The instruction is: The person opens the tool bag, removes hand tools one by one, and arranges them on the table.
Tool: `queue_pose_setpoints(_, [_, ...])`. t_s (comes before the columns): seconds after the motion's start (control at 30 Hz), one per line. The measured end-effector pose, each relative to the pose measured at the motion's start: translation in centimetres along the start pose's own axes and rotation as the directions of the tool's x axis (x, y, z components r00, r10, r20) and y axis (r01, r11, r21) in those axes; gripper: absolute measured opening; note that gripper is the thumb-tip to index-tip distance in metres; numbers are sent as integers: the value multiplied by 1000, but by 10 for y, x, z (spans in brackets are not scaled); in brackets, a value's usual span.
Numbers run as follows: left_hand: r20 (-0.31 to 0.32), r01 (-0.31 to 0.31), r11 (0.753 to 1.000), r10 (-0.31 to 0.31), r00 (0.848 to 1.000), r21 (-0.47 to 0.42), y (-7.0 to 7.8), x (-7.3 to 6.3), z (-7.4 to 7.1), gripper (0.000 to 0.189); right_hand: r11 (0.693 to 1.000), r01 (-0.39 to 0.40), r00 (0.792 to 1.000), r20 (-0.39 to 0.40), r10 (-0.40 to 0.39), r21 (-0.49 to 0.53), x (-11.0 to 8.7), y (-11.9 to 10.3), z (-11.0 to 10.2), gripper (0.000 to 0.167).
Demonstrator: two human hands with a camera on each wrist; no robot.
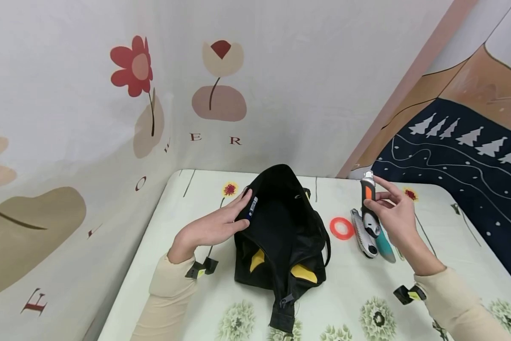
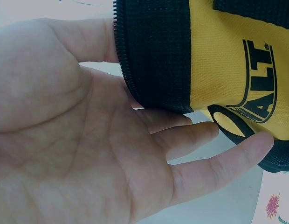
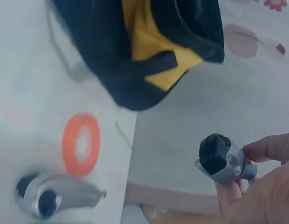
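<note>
A black-and-yellow fabric tool bag [image 1: 281, 213] stands on the table with its zipped mouth spread wide. My left hand [image 1: 221, 222] grips the left edge of that mouth, thumb inside and fingers along the yellow outer wall [image 2: 219, 60]. Beside the left thumb, inside the bag, shows a small blue-and-white strip [image 1: 252, 208]. To the right of the bag, my right hand [image 1: 393, 213] pinches a grey-and-orange utility knife [image 1: 368, 201], held upright. A silver utility knife [image 1: 363, 234] and a teal-handled thing [image 1: 384, 246] lie below it.
An orange ring [image 1: 342, 228], like a roll of tape, lies between the bag and the silver knife. The table [image 1: 161, 293] has a flower-print cover. Printed cloth walls [image 1: 289, 94] rise behind and to both sides.
</note>
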State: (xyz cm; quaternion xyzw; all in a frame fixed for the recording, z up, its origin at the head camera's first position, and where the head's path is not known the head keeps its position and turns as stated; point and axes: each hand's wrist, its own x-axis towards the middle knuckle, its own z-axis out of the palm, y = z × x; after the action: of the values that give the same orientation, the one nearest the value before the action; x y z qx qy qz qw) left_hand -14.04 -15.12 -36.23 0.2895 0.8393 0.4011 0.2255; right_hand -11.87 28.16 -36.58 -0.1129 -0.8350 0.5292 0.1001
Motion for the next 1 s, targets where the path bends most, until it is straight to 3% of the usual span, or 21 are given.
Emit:
queue_pose_setpoints(0.57, [-4,13,1000,-13,1000,-2,-1,2,1,79,979,-64,998,-26,60,-195,23,54,-50,70])
queue_pose_setpoints(1.0, [-2,12,1000,-12,1000,-8,0,2,0,78,953,-122,992,1,127,-278,25,82,-74,67])
